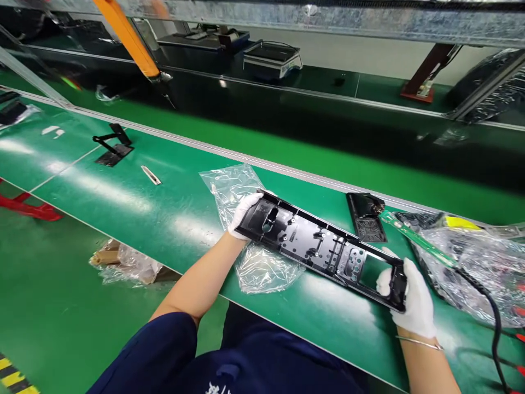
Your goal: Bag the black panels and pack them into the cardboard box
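Between my two white-gloved hands I hold a long black plastic housing, its ribbed inner side facing up. My left hand is closed on its left end. At the other end, my right hand grips the frame, with a fingertip showing through the large rectangular opening. The housing is tilted, its right end nearer to me. Under and behind its left part lies a clear plastic bag, crumpled on the green bench.
A black bracket and a green circuit strip with a black cable lie right, beside plastic-wrapped parts. Left are a utility knife and a black stand. An orange screwdriver hangs overhead. Scales stand behind.
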A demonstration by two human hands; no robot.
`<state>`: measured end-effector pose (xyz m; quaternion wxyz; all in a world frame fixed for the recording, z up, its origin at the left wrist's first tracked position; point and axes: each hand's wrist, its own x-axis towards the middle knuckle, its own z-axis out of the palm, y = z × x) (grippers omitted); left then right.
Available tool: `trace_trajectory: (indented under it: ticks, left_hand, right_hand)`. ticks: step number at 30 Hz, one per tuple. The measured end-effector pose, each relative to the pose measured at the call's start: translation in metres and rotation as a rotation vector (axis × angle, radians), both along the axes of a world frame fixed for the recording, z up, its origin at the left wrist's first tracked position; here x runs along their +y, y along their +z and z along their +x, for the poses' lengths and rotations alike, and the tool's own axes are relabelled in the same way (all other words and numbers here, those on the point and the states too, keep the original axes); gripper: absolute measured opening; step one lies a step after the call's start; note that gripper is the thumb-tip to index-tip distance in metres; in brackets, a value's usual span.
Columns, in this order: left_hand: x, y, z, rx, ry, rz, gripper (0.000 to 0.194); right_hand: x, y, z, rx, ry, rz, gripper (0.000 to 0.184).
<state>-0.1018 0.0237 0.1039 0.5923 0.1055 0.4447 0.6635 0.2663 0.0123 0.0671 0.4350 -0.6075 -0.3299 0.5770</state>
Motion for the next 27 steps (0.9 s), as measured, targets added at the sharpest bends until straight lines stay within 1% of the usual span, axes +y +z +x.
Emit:
trace_trajectory:
  ticks: [1, 3, 9, 12, 16, 20, 25, 27]
  left_hand:
    - [0.0, -0.001, -0.001, 0.006, 0.001, 0.001, 0.018]
    - [0.0, -0.003, -0.001, 0.017, -0.014, 0.001, 0.02]
    - [-0.002, -0.002, 0.0, 0.024, 0.005, 0.015, 0.023]
    - [-0.003, -0.004, 0.0, 0.034, 0.002, 0.037, 0.021]
    - [-0.002, -0.012, -0.004, 0.04, -0.024, 0.082, 0.016]
    - [-0.002, -0.019, -0.008, 0.029, -0.06, 0.085, 0.016]
    - [-0.001, -0.016, -0.005, 0.09, -0.035, 0.105, 0.019]
    - [-0.001, -0.014, -0.004, 0.124, -0.04, 0.119, 0.021]
  right_hand:
    - [0.0, 0.0, 0.001, -0.018, 0.008, -0.028, 0.066]
    - [-0.001, 0.0, 0.002, -0.04, 0.02, -0.052, 0.069]
    - [-0.003, 0.006, -0.001, -0.023, 0.064, 0.015, 0.07]
    - [-0.004, 0.007, -0.002, 0.025, 0.046, 0.055, 0.064]
    - [-0.004, 0.007, -0.001, 0.071, 0.05, 0.058, 0.059]
    - [-0.004, 0.007, 0.0, 0.096, 0.062, 0.066, 0.058]
    - [-0.006, 0.01, -0.002, 0.122, 0.062, 0.088, 0.045]
    - [-0.006, 0.011, -0.003, 0.119, 0.06, 0.083, 0.044]
